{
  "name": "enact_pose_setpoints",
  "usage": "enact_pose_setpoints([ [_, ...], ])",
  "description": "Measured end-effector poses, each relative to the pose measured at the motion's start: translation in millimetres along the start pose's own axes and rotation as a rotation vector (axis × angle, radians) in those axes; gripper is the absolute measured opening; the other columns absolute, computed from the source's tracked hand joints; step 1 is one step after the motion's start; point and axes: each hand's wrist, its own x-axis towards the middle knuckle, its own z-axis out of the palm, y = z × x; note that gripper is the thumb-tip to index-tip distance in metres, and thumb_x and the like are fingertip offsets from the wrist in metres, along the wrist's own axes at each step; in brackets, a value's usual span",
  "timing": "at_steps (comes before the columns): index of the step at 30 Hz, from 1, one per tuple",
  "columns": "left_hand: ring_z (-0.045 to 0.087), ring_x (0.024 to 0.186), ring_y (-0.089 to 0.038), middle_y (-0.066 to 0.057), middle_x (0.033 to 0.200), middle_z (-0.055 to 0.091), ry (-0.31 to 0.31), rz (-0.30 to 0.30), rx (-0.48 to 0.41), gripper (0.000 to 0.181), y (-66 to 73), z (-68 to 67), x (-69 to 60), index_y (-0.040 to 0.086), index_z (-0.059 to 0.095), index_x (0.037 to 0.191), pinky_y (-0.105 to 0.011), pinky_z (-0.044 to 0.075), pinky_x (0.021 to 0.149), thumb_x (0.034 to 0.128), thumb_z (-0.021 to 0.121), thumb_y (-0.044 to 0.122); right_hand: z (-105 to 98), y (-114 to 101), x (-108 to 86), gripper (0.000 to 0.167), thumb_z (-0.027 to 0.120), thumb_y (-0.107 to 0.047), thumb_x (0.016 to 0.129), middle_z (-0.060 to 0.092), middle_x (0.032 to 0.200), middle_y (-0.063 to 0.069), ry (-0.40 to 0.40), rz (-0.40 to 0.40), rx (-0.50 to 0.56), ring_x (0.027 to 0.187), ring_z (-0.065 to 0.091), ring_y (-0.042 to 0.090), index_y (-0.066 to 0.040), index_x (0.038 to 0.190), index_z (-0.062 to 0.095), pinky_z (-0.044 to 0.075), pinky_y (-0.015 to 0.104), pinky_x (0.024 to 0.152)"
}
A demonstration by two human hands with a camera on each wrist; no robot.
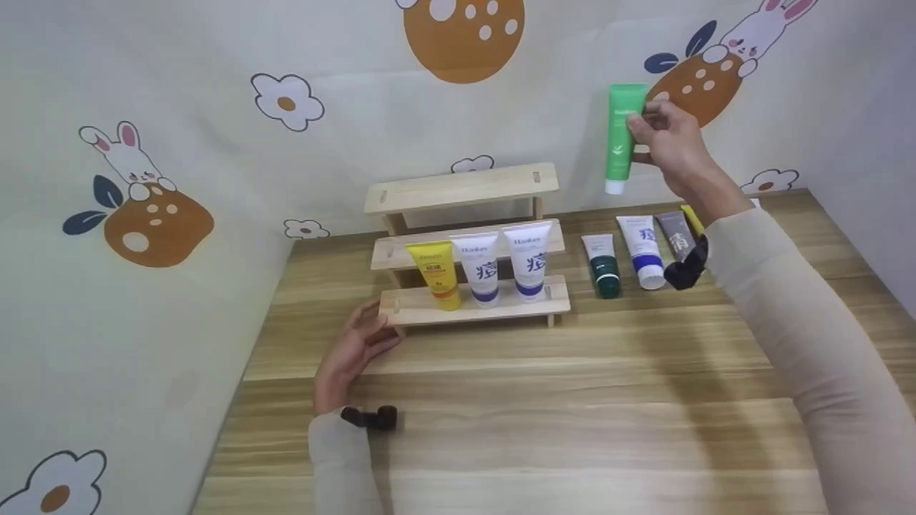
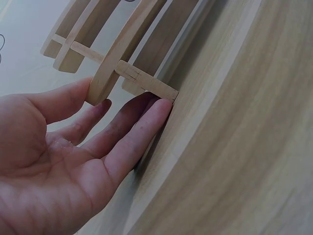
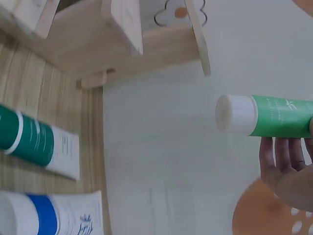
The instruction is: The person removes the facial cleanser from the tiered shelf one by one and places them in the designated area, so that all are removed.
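Note:
A green tube (image 1: 625, 136) with a white cap hangs cap-down above the table, to the right of a three-step wooden rack (image 1: 461, 187). My right hand (image 1: 673, 139) pinches it between thumb and fingers; in the right wrist view the green tube (image 3: 281, 116) lies across the picture. At the rack's lower left end, my left hand (image 1: 354, 350) holds the bottom step. In the left wrist view its thumb touches the step's edge and its fingertips meet the rack's leg (image 2: 146, 81). On the bottom step stand a yellow tube (image 1: 435, 275) and two white tubes (image 1: 528, 261), caps down.
Right of the rack lie a white and dark green tube (image 1: 603, 265), a white and blue tube (image 1: 642, 250), a grey tube (image 1: 674, 232) and a yellow tube (image 1: 693, 220), partly hidden by the right arm. A patterned cloth wall (image 1: 343, 157) rises behind the wooden table (image 1: 501, 400).

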Motion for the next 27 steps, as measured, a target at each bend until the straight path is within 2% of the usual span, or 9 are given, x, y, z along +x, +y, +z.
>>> enact_pose_setpoints([
  [5,0.067,0.107,-0.022,-0.010,0.122,0.063,0.019,-0.004,0.022,0.051,2.0,-0.6,-1.3,0.014,0.034,0.153,-0.042,0.058,0.102,0.1047,0.048,0.011,-34,20,-5.4,0.052,0.056,-0.040,0.100,0.051,0.124,-0.006,0.043,0.042,0.053,0.122,0.051,0.017,-0.017,0.145,0.044,0.039,0.050,0.122],
  [11,0.066,0.108,-0.024,-0.010,0.121,0.063,0.002,0.002,0.025,0.051,1.5,-0.4,0.2,0.013,0.033,0.154,-0.042,0.058,0.103,0.1049,0.048,0.012,-74,44,-10.3,0.062,0.059,-0.045,0.096,0.053,0.118,-0.010,0.139,0.110,0.027,0.116,0.054,0.012,-0.019,0.149,0.042,0.038,0.046,0.123],
  [15,0.067,0.107,-0.024,-0.010,0.119,0.065,0.013,-0.005,0.015,0.051,0.9,0.5,0.4,0.012,0.033,0.154,-0.042,0.058,0.102,0.1048,0.048,0.011,-95,52,-12.6,0.074,0.064,-0.053,0.087,0.055,0.118,-0.012,0.196,0.157,0.030,0.117,0.057,0.010,-0.023,0.150,0.041,0.041,0.036,0.120],
  [17,0.067,0.108,-0.024,-0.011,0.121,0.064,0.011,-0.010,0.020,0.051,0.8,0.7,0.5,0.013,0.033,0.154,-0.042,0.058,0.102,0.1048,0.048,0.012,-104,55,-14.3,0.078,0.067,-0.056,0.082,0.056,0.119,-0.013,0.219,0.183,0.030,0.116,0.058,0.010,-0.025,0.149,0.042,0.051,0.026,0.110],
  [19,0.066,0.110,-0.025,-0.014,0.125,0.062,0.011,-0.012,0.024,0.051,0.8,0.5,0.3,0.013,0.032,0.154,-0.043,0.057,0.103,0.1050,0.048,0.012,-113,58,-16.1,0.080,0.069,-0.058,0.078,0.057,0.118,-0.014,0.235,0.208,0.026,0.112,0.059,0.009,-0.028,0.148,0.042,0.058,0.018,0.093],
  [22,0.066,0.111,-0.026,-0.014,0.128,0.061,0.007,-0.012,0.024,0.050,0.8,0.5,0.2,0.014,0.033,0.153,-0.043,0.057,0.104,0.1051,0.047,0.012,-129,64,-20.1,0.083,0.070,-0.060,0.075,0.056,0.117,-0.015,0.261,0.238,0.006,0.104,0.059,0.008,-0.030,0.148,0.043,0.057,0.009,0.071],
  [24,0.067,0.109,-0.026,-0.013,0.125,0.062,0.006,-0.006,0.017,0.050,0.5,0.6,0.3,0.013,0.033,0.153,-0.042,0.058,0.103,0.1052,0.046,0.011,-139,69,-22.6,0.085,0.070,-0.061,0.074,0.055,0.116,-0.016,0.276,0.245,-0.015,0.100,0.059,0.007,-0.031,0.148,0.043,0.056,0.007,0.066],
  [27,0.069,0.105,-0.025,-0.009,0.117,0.066,0.003,0.003,-0.003,0.051,0.2,0.5,-0.1,0.011,0.031,0.154,-0.041,0.060,0.099,0.1049,0.046,0.009,-155,77,-25.0,0.084,0.072,-0.058,0.076,0.054,0.112,-0.016,0.293,0.239,-0.018,0.099,0.056,0.004,-0.028,0.150,0.044,0.055,0.006,0.066],
])
